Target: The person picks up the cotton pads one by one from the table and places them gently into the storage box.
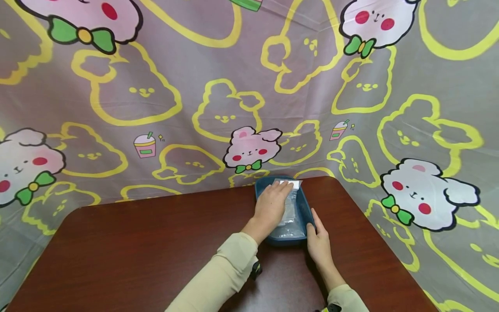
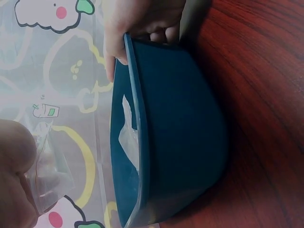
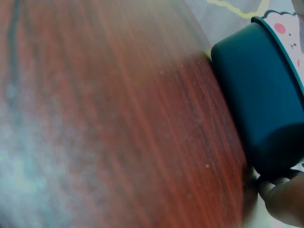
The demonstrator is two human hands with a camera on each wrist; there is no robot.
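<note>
A dark blue oblong plastic bin [image 1: 283, 242] stands on the table near its back edge. My left hand [image 1: 270, 206] is over the bin, and in the left wrist view it pinches a clear plastic bag [image 2: 51, 178] above the rim. More clear plastic bags [image 1: 290, 230] lie inside; what they contain is too unclear to tell. At the bin's near right corner, my right hand [image 1: 320, 245] grips the wall, with the thumb at the rim and the other fingers against the outside. The right wrist view shows the bin's outer side [image 3: 261, 90] beside the fingers.
The bin rests on a reddish-brown wooden table [image 1: 156, 251] with rounded back corners. A grey cloth [image 1: 179, 56] printed with cartoon animals hangs behind and along the right side, close to the table's edges.
</note>
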